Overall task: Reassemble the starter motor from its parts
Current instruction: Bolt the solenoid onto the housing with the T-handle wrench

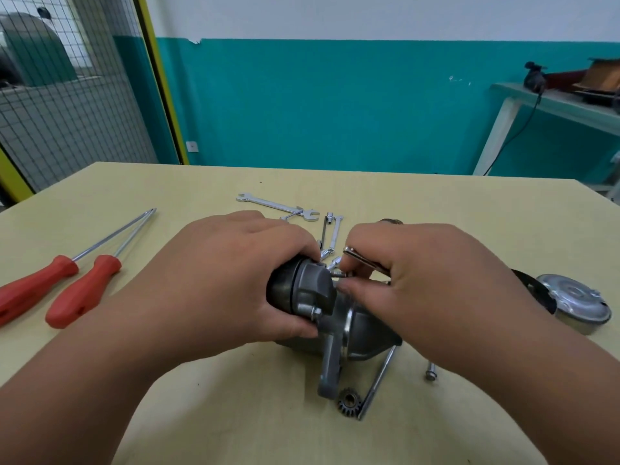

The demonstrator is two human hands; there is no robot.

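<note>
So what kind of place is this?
Probably a workshop: red-handled screwdrivers and wrenches lie on the wooden table, and a wire-mesh partition stands at the left.

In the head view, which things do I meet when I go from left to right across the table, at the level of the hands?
Two red-handled steel screwdrivers → left hand → grey metal starter motor, which it grips → right hand, pinching a thin silver wrench → round silver metal cover.
</note>
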